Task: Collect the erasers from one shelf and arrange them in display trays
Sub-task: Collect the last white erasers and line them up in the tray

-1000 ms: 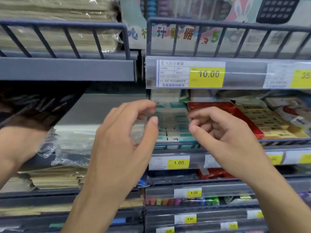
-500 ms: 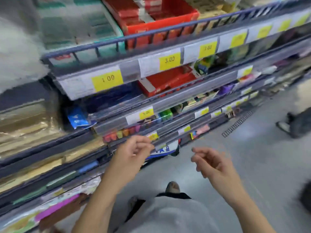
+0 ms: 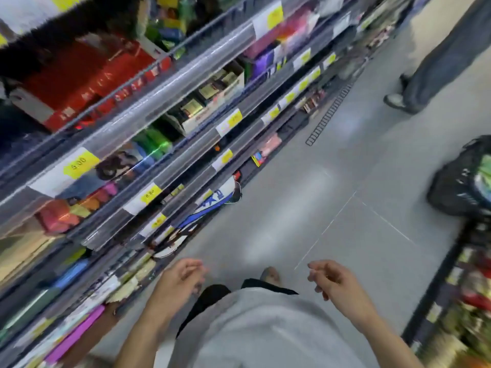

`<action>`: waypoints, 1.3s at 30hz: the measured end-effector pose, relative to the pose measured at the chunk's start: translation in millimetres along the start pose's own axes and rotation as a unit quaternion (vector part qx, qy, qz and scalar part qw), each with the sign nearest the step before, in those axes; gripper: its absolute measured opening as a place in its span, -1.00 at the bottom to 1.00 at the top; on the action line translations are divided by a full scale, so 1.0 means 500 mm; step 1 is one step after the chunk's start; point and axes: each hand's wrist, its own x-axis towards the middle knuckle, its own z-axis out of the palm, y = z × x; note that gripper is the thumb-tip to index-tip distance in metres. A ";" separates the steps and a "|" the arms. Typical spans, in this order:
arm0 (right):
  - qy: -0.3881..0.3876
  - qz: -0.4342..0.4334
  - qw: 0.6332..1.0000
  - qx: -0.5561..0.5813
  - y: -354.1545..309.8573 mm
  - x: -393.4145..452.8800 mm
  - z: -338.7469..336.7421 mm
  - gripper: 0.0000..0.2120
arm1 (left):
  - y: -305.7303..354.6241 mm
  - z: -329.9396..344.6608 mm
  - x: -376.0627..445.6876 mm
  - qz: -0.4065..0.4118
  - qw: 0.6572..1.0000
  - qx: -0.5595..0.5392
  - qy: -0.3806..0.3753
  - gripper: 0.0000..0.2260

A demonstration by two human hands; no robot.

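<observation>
The view is blurred and tilted down along the aisle. My left hand [image 3: 180, 280] and my right hand [image 3: 334, 282] hang low in front of my grey shirt, fingers loosely curled and apart, holding nothing. Both are away from the shelves [image 3: 170, 83] that run along the left with yellow price labels. A red display tray [image 3: 87, 78] sits on a shelf at the upper left. Small pink and orange blocks [image 3: 77, 211] lie on a lower shelf; I cannot tell if they are erasers.
Grey floor [image 3: 305, 208] stretches ahead. Another person's legs [image 3: 430, 70] stand at the upper right. A black bag [image 3: 462, 179] lies on the floor at the right, near another shelf unit [image 3: 465, 301]. A wire divider [image 3: 329, 115] lies on the floor.
My hands have dropped from the eraser tray on the upper shelf to waist height. The view has swung down and right, toward the floor.
</observation>
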 end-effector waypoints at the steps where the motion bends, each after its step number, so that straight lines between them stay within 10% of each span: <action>1: 0.003 0.002 1.000 0.008 0.010 0.006 -0.022 -0.90 | 0.011 0.023 -0.003 -0.003 1.000 -0.005 -0.006 -0.91; 15: 0.064 -0.096 0.987 0.109 -0.138 0.145 -0.259 -0.83 | 0.195 0.257 0.116 0.025 0.993 0.089 -0.078 -0.88; 27: 0.148 -0.005 0.982 0.117 -0.205 0.297 -0.424 -0.86 | 0.536 0.431 0.393 0.092 0.971 0.134 -0.173 -0.88; 39: 0.101 -0.029 0.989 0.102 -0.360 0.565 -0.640 -0.86 | 0.799 0.595 0.511 0.081 0.982 0.125 -0.114 -0.85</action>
